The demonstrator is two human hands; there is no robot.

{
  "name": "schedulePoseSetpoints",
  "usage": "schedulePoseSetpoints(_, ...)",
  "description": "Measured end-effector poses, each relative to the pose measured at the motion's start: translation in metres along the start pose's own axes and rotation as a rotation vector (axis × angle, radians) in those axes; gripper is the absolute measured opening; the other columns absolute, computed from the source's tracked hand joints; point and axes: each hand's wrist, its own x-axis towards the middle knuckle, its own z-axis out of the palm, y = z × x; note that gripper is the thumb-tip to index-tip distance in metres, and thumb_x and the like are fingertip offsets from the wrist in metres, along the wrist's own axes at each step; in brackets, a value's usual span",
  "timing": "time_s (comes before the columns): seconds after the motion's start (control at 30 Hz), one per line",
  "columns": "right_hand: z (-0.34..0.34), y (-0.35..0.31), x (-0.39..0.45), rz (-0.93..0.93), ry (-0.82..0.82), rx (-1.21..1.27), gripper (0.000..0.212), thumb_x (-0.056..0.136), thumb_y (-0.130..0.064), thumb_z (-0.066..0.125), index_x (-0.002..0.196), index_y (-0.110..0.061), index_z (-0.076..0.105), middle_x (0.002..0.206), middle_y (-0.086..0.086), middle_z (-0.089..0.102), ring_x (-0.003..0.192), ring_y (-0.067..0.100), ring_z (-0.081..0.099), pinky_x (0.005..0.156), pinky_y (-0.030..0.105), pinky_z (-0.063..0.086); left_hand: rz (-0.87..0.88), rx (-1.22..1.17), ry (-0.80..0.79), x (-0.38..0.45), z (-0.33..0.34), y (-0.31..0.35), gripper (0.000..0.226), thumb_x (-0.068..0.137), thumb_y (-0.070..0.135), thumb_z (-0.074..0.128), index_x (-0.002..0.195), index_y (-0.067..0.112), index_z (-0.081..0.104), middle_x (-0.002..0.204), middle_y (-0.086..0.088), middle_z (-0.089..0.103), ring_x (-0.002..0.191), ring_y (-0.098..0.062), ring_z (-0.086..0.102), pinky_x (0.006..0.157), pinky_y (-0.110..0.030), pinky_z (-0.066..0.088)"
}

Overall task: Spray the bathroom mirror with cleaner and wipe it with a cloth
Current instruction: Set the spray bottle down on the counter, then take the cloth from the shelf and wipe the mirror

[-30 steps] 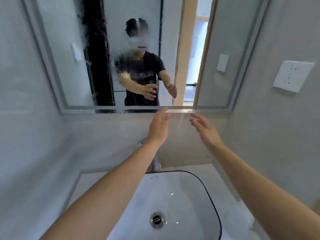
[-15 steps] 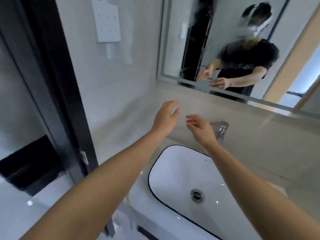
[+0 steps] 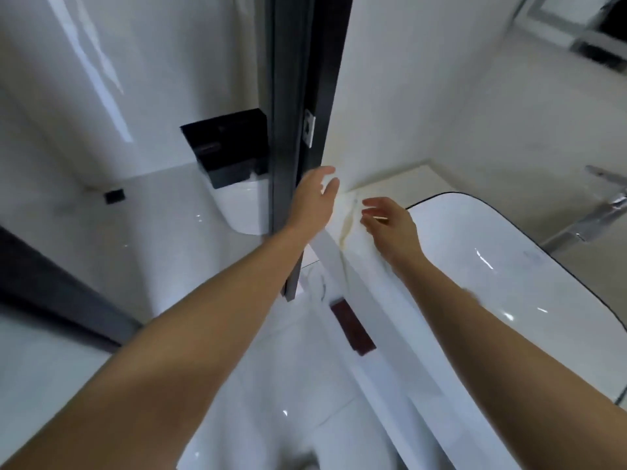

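Only a corner of the mirror [image 3: 576,32] shows at the top right edge. My left hand [image 3: 314,200] is stretched out in front of the black door frame, fingers apart, holding nothing. My right hand [image 3: 390,227] hovers over the left end of the white counter [image 3: 369,266], fingers loosely curled and empty. No spray bottle and no cloth are in view.
A black door frame [image 3: 298,96] stands upright in the middle. A white basin with a black rim [image 3: 509,266] lies at right, with a chrome tap [image 3: 597,212] behind it. Left of the frame is a white toilet [image 3: 241,208] below a black wall panel [image 3: 227,144].
The view has swung left and down, so the mirror has slid almost out of sight and the door frame is now central. Both empty hands stay stretched forward.
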Motion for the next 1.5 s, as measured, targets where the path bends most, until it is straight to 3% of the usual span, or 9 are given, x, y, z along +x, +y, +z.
schedulePoseSetpoints(0.1,0.034,0.018,-0.023,0.038,-0.021,-0.017,0.027,0.093,-0.012,0.058,0.119,-0.013,0.066,0.114,0.001,0.071,0.104,0.015,0.067,0.091,0.031,0.053,-0.051,0.079,0.044,-0.012,-0.029,-0.041,0.036,0.104,0.024,0.046,0.136,0.014,0.055,0.139,-0.006,0.053,0.121,-0.019,0.055,0.102,-0.026,0.041)
schedulePoseSetpoints(0.27,0.079,0.068,-0.053,0.120,0.001,-0.082,0.026,0.095,-0.017,0.057,0.119,-0.015,0.067,0.118,0.002,0.071,0.105,0.018,0.065,0.094,0.027,0.049,-0.051,0.111,0.067,-0.027,-0.044,-0.095,0.035,0.104,0.027,0.045,0.136,0.017,0.054,0.139,-0.003,0.053,0.119,-0.017,0.056,0.094,-0.020,0.040)
schedulePoseSetpoints(0.37,0.118,0.116,-0.069,0.155,-0.030,-0.114,0.026,0.097,-0.019,0.053,0.120,-0.017,0.066,0.122,-0.001,0.069,0.094,0.012,0.065,0.084,0.014,0.047,-0.051,0.139,0.069,-0.039,-0.032,-0.144,0.034,0.104,0.028,0.044,0.135,0.018,0.055,0.138,-0.002,0.053,0.116,-0.015,0.056,0.091,-0.020,0.039)
schedulePoseSetpoints(0.53,0.180,0.212,-0.085,0.205,-0.104,-0.152,0.030,0.095,-0.015,0.052,0.123,-0.013,0.064,0.123,0.003,0.068,0.111,0.022,0.064,0.099,0.036,0.051,-0.051,0.162,0.081,-0.060,0.011,-0.249,0.025,0.103,0.026,0.044,0.120,0.016,0.060,0.125,-0.004,0.055,0.102,-0.012,0.055,0.075,-0.010,0.037)
schedulePoseSetpoints(0.73,0.211,0.340,-0.093,0.314,-0.097,-0.327,0.035,0.094,-0.014,0.051,0.127,-0.010,0.061,0.125,0.008,0.067,0.115,0.028,0.060,0.085,0.024,0.040,0.014,0.102,0.034,-0.062,0.072,-0.348,0.019,0.101,0.024,0.047,0.107,0.015,0.063,0.119,-0.005,0.057,0.099,-0.018,0.059,0.084,-0.027,0.046)
schedulePoseSetpoints(0.93,0.219,0.451,-0.096,0.362,0.023,-0.537,0.045,0.100,-0.014,0.042,0.145,-0.016,0.046,0.136,0.012,0.059,0.119,0.033,0.059,0.096,0.037,0.048,0.132,0.096,-0.098,-0.068,0.153,-0.418,0.027,0.101,0.026,0.051,0.124,0.016,0.061,0.134,-0.001,0.054,0.116,-0.019,0.055,0.093,-0.028,0.044)
schedulePoseSetpoints(1.13,0.216,0.526,-0.093,0.340,0.114,-0.628,0.047,0.100,-0.018,0.047,0.146,-0.026,0.044,0.145,0.006,0.053,0.127,0.028,0.056,0.106,0.036,0.046,0.422,0.452,-0.340,-0.073,0.226,-0.478,0.040,0.104,0.029,0.045,0.140,0.016,0.054,0.148,-0.005,0.049,0.138,-0.023,0.041,0.110,-0.032,0.030)
schedulePoseSetpoints(1.37,0.208,0.566,-0.086,0.077,0.123,-0.833,0.053,0.091,-0.049,0.060,0.139,-0.026,0.052,0.139,-0.007,0.055,0.123,0.016,0.055,0.101,0.025,0.045,0.632,0.768,-0.624,-0.065,0.293,-0.507,0.048,0.104,0.047,0.033,0.148,0.031,0.043,0.161,0.006,0.031,0.149,-0.011,0.025,0.121,-0.032,0.016)
schedulePoseSetpoints(1.5,0.210,0.567,-0.081,0.018,0.147,-0.917,0.055,0.082,-0.056,0.067,0.129,-0.028,0.057,0.127,-0.009,0.058,0.112,0.014,0.057,0.093,0.025,0.049,0.699,0.845,-0.620,-0.068,0.295,-0.522,0.057,0.097,0.061,0.036,0.148,0.036,0.041,0.161,0.010,0.029,0.148,-0.009,0.026,0.121,-0.038,0.020)
